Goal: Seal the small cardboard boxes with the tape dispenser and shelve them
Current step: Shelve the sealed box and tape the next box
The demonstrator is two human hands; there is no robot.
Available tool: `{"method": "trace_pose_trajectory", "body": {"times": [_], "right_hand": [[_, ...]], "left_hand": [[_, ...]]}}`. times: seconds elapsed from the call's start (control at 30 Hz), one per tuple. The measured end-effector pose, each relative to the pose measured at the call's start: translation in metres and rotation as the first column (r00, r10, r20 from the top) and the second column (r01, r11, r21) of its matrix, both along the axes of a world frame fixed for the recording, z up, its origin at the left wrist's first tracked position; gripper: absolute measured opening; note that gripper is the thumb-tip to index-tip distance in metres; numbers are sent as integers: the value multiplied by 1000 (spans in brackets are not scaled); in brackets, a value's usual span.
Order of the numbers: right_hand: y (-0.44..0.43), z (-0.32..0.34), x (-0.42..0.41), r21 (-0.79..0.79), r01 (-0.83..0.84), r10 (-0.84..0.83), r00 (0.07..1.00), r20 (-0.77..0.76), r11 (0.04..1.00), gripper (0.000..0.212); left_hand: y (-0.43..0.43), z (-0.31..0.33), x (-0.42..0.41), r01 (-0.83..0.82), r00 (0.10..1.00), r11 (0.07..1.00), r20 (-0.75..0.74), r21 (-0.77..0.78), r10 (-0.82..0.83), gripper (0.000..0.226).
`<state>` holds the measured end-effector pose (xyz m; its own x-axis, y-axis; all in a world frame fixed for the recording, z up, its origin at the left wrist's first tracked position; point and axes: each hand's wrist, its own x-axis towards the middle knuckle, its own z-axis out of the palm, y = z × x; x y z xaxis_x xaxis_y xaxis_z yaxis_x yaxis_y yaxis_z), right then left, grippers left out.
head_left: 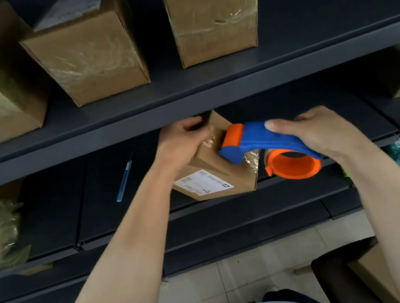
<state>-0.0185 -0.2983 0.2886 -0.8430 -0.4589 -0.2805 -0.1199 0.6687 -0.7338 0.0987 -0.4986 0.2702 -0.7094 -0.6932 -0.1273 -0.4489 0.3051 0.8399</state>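
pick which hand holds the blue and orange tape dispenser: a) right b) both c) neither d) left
a: the right hand grips the tape dispenser by its blue handle, while the left hand holds the small box.

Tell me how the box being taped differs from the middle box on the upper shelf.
The box being taped is tilted and gripped by the left hand; the middle shelf box stands flat on the upper shelf. The tape dispenser, in the right hand, presses on the box being taped; nothing touches the middle shelf box. Both are brown cardboard with a white label and clear tape.
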Motion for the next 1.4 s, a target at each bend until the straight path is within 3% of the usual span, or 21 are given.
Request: {"method": "trace_pose_trajectory", "body": {"times": [0.1,0.17,0.27,0.37,0.47,0.57,0.77,0.93,1.07,1.17,1.27,1.33,1.4], "right_hand": [[-25,13,14,-20,-14,14,1000,-17,1000,54],[-43,16,24,-28,-14,13,1000,-20,1000,53],[-61,18,33,-58,-8,8,1000,-9,998,55],[-63,19,33,-42,-1,2,1000,3,999,60],[-48,20,22,-1,11,-11,1000,-25,1000,56],[-11,17,6,66,13,-9,998,-59,998,57],[11,-23,0,117,10,-15,999,39,993,54],[-24,-34,-5,128,-50,40,996,79,991,52],[-38,-34,-1,144,-56,47,997,66,988,53],[-41,-29,-1,148,-56,47,997,64,987,54],[-33,-16,-6,154,-65,58,997,48,986,54],[-31,-5,-7,121,-53,49,998,34,991,55],[-37,2,-2,103,-50,49,999,18,993,56]], "left_hand": [[-20,-1,15,-103,989,988,-94,118,115,45],[-30,1,21,-136,986,978,-76,158,149,54],[-36,-2,21,-94,993,995,74,22,93,46],[-33,-6,18,-124,990,989,51,-80,128,44],[-43,-8,20,-135,988,988,66,-77,140,53],[-60,-9,27,-167,986,986,17,30,166,53],[-65,-19,38,-276,955,913,-27,300,297,53],[-68,-24,42,-293,941,878,-47,379,334,42],[-67,-26,39,-302,943,906,-44,296,329,56],[-64,-27,36,-299,941,906,-66,301,332,50],[-59,-28,42,-302,932,851,-55,429,358,45],[-59,-36,48,-315,913,744,-26,589,407,50],[-57,-43,57,-311,897,628,2,714,442,39]]}}
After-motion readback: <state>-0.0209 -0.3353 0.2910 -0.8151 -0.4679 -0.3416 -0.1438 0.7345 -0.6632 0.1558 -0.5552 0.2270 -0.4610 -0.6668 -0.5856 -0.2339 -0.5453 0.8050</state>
